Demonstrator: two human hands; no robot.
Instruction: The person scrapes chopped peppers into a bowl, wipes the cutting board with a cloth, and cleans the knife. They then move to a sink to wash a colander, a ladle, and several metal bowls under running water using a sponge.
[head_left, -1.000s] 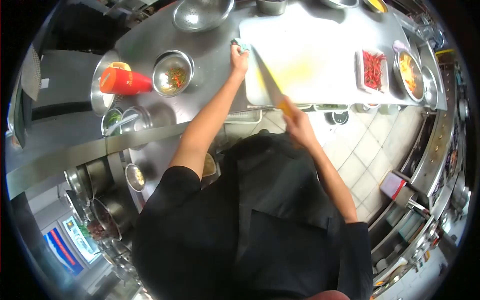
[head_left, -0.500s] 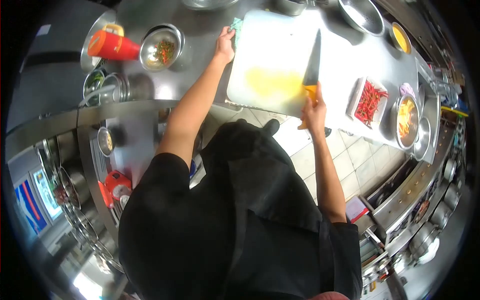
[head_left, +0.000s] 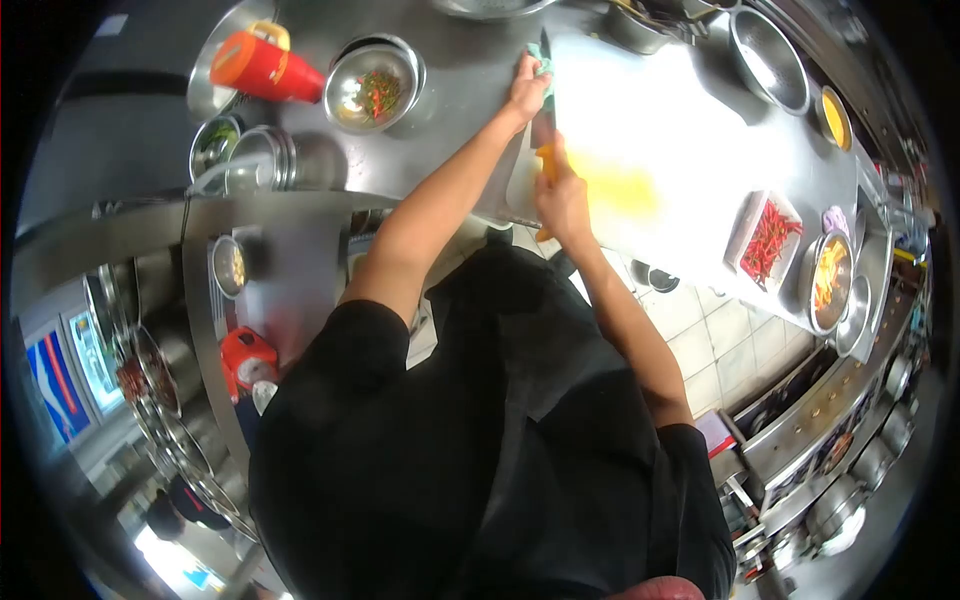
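My right hand (head_left: pixel 564 205) is wrapped round the yellow handle of a knife (head_left: pixel 545 125), whose long blade points away from me. In my left hand (head_left: pixel 529 92) is a bunched green cloth (head_left: pixel 544 68), pressed close against the upper part of the blade. Both hands are over the left edge of a white cutting board (head_left: pixel 640 110), which is stained yellow near its front. Glare washes out much of the board's surface.
Left of the board are a metal bowl with chopped chillies (head_left: pixel 372 95) and a red jug (head_left: pixel 262 68). To the right stand a white tray of red chillies (head_left: pixel 768 245), a bowl of yellow-orange strips (head_left: pixel 829 275) and a metal colander (head_left: pixel 768 60).
My right hand has carried the knife leftward across the board to the cloth in my left hand. The whole view has shifted, with the counter things appearing farther right.
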